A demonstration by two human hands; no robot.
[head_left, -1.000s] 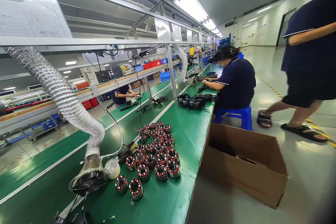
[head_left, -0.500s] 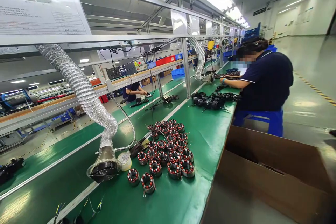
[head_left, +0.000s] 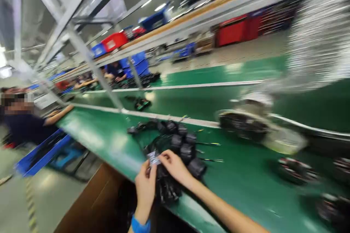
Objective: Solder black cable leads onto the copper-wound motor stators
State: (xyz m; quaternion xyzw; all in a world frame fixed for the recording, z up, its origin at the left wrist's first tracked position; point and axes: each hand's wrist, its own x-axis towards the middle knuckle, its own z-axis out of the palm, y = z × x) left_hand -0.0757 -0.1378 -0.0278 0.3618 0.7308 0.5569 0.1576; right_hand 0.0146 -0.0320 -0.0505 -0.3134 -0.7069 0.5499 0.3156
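Observation:
A small whitish, shiny piece [head_left: 153, 158], blurred, is pinched between my two hands; its exact kind I cannot make out. My left hand [head_left: 144, 185], with a blue band at the wrist, grips it from below with thumb and fingers closed. From the right, my right hand [head_left: 175, 165] holds its other edge with closed fingertips. Under and behind both hands lies a pile of black cylindrical parts [head_left: 187, 151] with black cables and thin bare-ended wires. Some of this pile is hidden by my hands.
A fume duct hood [head_left: 243, 120] and blurred wound stators [head_left: 296, 171] are on the green bench [head_left: 246, 189] to the right. A cardboard box [head_left: 95, 196] stands below the bench edge. At left are a co-worker [head_left: 24, 123] and a blue bin [head_left: 41, 153].
The view has swung left, away from the stator group, which is now at the right edge. Both my hands have come into view, holding the small whitish piece over the black parts.

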